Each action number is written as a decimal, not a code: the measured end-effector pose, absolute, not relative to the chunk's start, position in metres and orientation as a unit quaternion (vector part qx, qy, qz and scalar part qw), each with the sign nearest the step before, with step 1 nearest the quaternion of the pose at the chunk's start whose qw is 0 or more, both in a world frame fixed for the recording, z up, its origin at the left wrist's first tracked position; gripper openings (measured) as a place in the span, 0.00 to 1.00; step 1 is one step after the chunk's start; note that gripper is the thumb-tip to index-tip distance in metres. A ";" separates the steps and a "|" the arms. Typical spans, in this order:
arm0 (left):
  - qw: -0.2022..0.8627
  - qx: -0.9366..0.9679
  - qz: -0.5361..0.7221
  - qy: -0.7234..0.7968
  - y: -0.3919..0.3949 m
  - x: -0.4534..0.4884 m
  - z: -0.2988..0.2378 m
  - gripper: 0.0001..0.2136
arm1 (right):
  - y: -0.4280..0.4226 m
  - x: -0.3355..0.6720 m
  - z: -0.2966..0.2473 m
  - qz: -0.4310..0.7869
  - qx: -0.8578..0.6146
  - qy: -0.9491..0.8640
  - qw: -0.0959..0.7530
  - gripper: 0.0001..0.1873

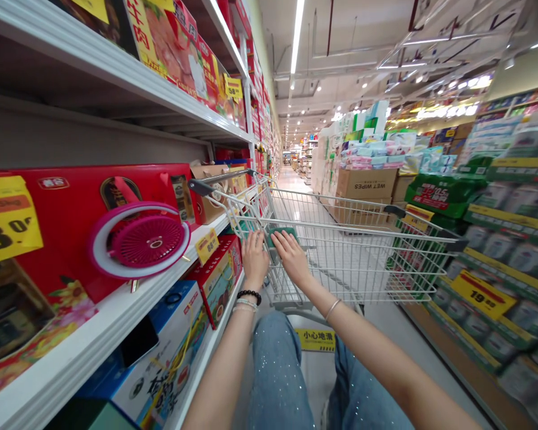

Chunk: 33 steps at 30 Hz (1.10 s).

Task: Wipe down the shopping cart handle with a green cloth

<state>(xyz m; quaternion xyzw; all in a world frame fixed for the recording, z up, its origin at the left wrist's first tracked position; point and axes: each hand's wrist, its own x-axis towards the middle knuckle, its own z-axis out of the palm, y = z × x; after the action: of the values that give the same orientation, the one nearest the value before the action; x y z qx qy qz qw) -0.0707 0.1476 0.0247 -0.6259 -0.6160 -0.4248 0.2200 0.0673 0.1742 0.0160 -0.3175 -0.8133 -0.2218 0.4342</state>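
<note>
My left hand (255,260) and my right hand (291,258) lie side by side with fingers curled over the green grip of a shopping cart's handle (281,235). The wire basket of the cart (336,251) stretches forward from them, tilted in the picture. A black beaded bracelet and a pale one circle my left wrist, and a thin bangle sits on my right wrist. My knees in sparkly jeans (273,370) show below my arms.
Close on the left, white shelves (116,286) carry red gift boxes, a pink round fan and yellow price tags. Packaged goods fill the shelves on the right. Cartons marked WET WIPES (366,184) are stacked along the tiled aisle ahead. A yellow floor sign (315,340) stands below the cart.
</note>
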 end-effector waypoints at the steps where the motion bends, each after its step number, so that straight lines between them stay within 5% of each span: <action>1: 0.219 -0.627 -0.428 -0.614 0.148 -0.071 0.024 0.29 | 0.171 0.070 0.019 -0.218 -0.319 -0.814 0.433 0.29; 33: 0.186 -0.632 -0.440 -0.610 0.139 -0.076 0.038 0.26 | 0.178 0.103 0.017 -0.240 -0.336 -0.791 0.451 0.31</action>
<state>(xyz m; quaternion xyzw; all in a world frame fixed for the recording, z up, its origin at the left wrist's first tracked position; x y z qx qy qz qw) -0.0758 0.1393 0.0383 -0.6316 -0.6105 -0.4405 0.1855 0.1026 0.1776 0.0174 -0.3355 -0.7914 -0.2400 0.4512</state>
